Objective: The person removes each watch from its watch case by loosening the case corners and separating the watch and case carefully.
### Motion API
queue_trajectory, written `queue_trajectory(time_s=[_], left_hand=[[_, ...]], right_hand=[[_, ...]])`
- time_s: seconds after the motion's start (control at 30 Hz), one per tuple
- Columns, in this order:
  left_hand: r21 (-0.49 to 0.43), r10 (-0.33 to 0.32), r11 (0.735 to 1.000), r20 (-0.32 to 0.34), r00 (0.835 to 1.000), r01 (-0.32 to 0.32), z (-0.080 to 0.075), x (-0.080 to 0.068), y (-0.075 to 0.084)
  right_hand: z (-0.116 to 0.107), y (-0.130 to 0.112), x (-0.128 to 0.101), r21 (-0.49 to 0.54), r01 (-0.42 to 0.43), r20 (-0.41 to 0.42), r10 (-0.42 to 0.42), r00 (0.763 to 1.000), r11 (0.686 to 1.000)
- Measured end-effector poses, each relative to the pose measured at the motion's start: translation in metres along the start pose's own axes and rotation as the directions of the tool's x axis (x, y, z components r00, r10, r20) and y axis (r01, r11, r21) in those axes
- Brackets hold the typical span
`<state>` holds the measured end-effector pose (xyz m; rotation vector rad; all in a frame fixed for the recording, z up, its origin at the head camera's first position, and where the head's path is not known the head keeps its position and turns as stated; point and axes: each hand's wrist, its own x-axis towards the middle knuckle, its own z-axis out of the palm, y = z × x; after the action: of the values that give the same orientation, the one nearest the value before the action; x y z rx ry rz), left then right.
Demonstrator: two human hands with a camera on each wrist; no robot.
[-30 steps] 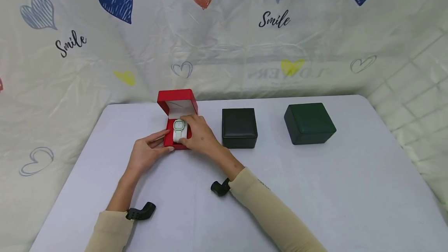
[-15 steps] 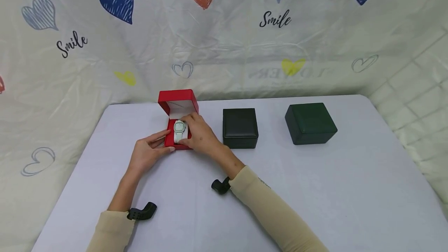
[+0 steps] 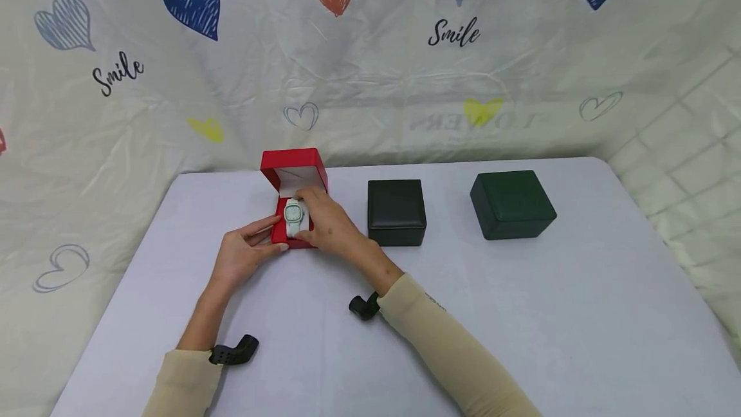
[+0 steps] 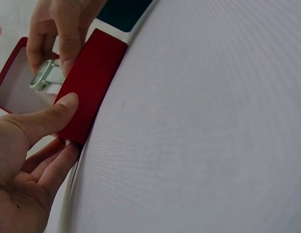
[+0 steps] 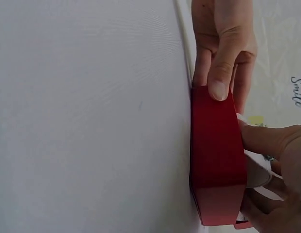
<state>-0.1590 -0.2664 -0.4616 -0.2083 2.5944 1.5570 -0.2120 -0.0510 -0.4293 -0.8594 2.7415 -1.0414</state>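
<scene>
Head view: white table [image 3: 521,314] carries a green box [image 3: 512,203] and a black box [image 3: 396,211], both closed, well apart from the hands, plus an open red box [image 3: 292,172] with its lid up. Left hand [image 3: 243,256] holds the box's near-left corner, thumb on the front wall. Right hand [image 3: 330,224] fingers pinch the white watch [image 3: 294,214], square pale-green face, seated in the box, not lifted clear.

your white table [image 3: 521,314] with three boxes
an open red box [image 3: 292,176] stands left, a black box [image 3: 396,211] beside it, a green box [image 3: 512,204] further right.
</scene>
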Motion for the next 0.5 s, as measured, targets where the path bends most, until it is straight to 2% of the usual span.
queue_trajectory(time_s=[0.2, 0.37, 0.5], left_hand=[[0.016, -0.004, 1.000, -0.002, 1.000, 0.004, -0.0002, -0.0001, 0.0002], [0.016, -0.006, 1.000, -0.002, 1.000, 0.006, -0.0004, -0.0006, 0.0005], [0.016, -0.006, 1.000, 0.001, 1.000, 0.006, -0.0006, 0.0000, 0.0005]], right_hand=[[0.0035, 0.0004, 0.0004, 0.115, 0.067, -0.055, -0.061, 0.997, 0.991], [0.0047, 0.0010, 0.0002, 0.199, 0.062, -0.067, -0.049, 0.997, 0.978], [0.0038, -0.0006, -0.0006, 0.226, 0.028, -0.052, -0.016, 0.999, 0.974]])
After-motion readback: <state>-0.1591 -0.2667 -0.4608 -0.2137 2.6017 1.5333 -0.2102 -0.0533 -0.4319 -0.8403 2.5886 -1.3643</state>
